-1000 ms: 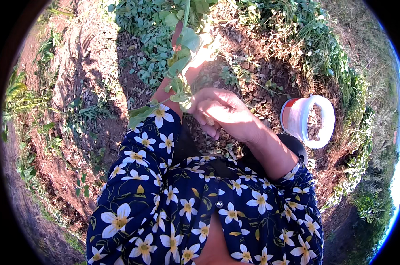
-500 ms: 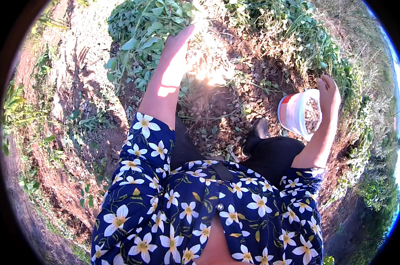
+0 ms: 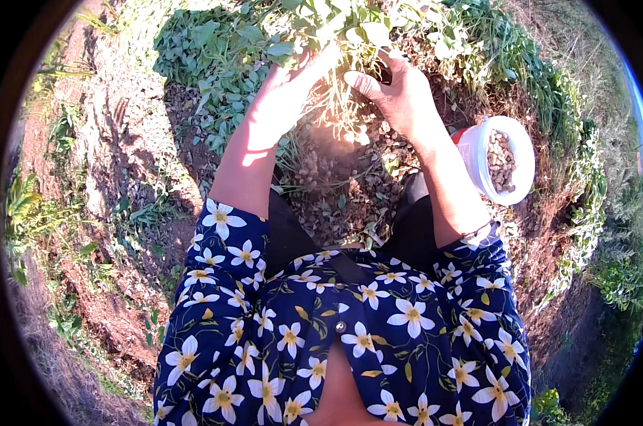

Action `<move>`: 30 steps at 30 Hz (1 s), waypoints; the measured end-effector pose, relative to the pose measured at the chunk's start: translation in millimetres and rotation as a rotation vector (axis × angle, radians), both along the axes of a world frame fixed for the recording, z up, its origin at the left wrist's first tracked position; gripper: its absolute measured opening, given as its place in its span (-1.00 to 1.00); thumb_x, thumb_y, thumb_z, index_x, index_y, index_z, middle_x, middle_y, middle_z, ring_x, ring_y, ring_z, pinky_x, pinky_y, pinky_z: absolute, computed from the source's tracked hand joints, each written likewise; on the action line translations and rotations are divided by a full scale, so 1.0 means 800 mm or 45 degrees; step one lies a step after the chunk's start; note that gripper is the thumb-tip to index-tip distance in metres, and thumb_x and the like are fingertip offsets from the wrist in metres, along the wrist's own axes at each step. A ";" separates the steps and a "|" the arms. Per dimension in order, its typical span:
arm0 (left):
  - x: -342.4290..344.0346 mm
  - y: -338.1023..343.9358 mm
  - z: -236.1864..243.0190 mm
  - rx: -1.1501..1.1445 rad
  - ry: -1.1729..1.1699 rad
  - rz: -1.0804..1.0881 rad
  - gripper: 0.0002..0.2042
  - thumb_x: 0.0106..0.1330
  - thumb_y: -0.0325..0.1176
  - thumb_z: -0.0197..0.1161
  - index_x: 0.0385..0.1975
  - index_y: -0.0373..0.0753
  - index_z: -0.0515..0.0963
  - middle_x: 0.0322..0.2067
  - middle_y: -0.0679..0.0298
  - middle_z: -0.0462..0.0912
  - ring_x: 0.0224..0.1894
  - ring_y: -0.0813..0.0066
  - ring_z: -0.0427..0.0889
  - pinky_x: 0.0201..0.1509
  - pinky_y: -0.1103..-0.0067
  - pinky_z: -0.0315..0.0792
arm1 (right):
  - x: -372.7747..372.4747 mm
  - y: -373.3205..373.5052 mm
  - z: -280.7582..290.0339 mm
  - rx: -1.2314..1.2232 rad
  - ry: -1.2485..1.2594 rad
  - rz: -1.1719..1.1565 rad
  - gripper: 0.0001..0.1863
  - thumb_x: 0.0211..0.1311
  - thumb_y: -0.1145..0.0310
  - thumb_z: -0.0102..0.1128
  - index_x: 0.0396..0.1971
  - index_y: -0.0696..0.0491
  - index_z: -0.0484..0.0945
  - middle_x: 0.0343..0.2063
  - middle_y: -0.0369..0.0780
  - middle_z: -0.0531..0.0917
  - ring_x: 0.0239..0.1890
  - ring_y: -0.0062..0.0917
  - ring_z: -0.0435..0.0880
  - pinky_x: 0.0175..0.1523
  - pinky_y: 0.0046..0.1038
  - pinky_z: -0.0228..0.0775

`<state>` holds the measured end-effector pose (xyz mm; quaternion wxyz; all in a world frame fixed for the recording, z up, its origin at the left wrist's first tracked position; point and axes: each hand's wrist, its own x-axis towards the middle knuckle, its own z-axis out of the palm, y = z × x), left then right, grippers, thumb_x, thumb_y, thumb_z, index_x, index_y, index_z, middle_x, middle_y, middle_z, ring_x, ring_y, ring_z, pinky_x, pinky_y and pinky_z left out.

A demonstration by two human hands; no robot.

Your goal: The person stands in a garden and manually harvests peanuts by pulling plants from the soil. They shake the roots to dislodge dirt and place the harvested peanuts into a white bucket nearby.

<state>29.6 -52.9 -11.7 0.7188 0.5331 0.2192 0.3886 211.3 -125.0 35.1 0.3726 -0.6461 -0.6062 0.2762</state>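
Observation:
My left hand [image 3: 286, 92] is closed around a leafy plant [image 3: 367, 32] at the top middle, in bright sunlight. Its pale stringy roots [image 3: 339, 113] hang between my two hands. My right hand [image 3: 403, 99] is at the right side of the roots, thumb apart from the raised fingers, which touch or nearly touch the plant; its fingertips are partly among the stems. A white bucket [image 3: 523, 163] with a red patch stands right of my right forearm, holding pale nut pods [image 3: 501, 160].
Piled green plants [image 3: 200, 50] lie at the upper left, more cut plants [image 3: 520, 78] along the right. Dry leaves and soil [image 3: 350, 199] cover the ground between my dark-clad legs [image 3: 406, 241]. A sunlit dirt strip [image 3: 115, 142] with weeds runs along the left.
My right hand has moved from beside the bucket up and left to the plant. The plant in my left hand is raised, its roots hanging. The bucket appears higher in view.

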 end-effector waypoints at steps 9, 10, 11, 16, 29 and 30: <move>0.001 -0.002 0.006 -0.078 -0.116 -0.073 -0.69 0.32 -0.34 0.15 0.00 -0.37 0.47 -0.15 0.17 0.62 -0.14 0.48 0.63 -0.09 0.59 0.56 | -0.001 0.001 0.011 -0.075 0.793 0.524 -0.54 0.23 0.45 0.20 0.12 0.20 0.37 -0.10 -0.15 0.60 -0.02 -0.54 0.56 0.09 -0.52 0.41; -0.007 -0.001 0.009 -0.116 -0.113 -0.036 -0.69 0.32 -0.36 0.14 -0.01 -0.38 0.47 -0.16 0.16 0.63 -0.15 0.48 0.64 -0.11 0.59 0.57 | 0.003 0.003 0.017 -0.054 0.741 0.462 -0.59 0.24 0.44 0.19 0.08 0.18 0.41 -0.12 -0.18 0.61 -0.04 -0.57 0.57 0.08 -0.54 0.41; -0.007 -0.003 0.016 -0.271 -0.170 -0.045 -0.70 0.32 -0.38 0.12 -0.01 -0.39 0.47 -0.17 0.16 0.63 -0.19 0.47 0.66 -0.14 0.58 0.58 | 0.012 0.002 0.018 -0.031 0.666 0.376 -0.64 0.25 0.44 0.18 0.05 0.16 0.45 -0.14 -0.21 0.62 -0.07 -0.59 0.58 0.07 -0.55 0.41; -0.028 -0.002 0.038 -0.439 -0.056 0.162 -0.70 0.33 -0.37 0.09 -0.01 -0.39 0.47 -0.16 0.17 0.63 -0.23 0.49 0.67 -0.17 0.57 0.59 | 0.006 -0.017 0.026 0.028 0.573 0.102 -0.80 0.22 0.34 0.25 -0.19 0.09 0.61 -0.26 -0.37 0.63 -0.23 -0.74 0.53 -0.05 -0.64 0.36; -0.014 0.015 0.006 -0.043 -0.156 0.334 -0.67 0.26 -0.56 0.15 0.05 -0.37 0.42 -0.08 0.20 0.59 -0.12 0.50 0.62 -0.07 0.58 0.55 | -0.033 -0.010 0.003 0.010 0.064 0.150 -0.74 0.19 0.25 0.27 -0.27 0.12 0.52 -0.51 -0.22 0.64 -0.46 -0.54 0.61 -0.27 -0.53 0.45; -0.013 0.014 0.004 -0.019 -0.188 0.320 -0.67 0.27 -0.56 0.15 0.04 -0.37 0.42 -0.08 0.20 0.59 -0.12 0.51 0.62 -0.08 0.58 0.56 | -0.034 -0.009 0.003 -0.061 0.304 0.148 -0.77 0.22 0.28 0.23 -0.26 0.12 0.51 -0.52 -0.25 0.64 -0.47 -0.63 0.58 -0.30 -0.58 0.43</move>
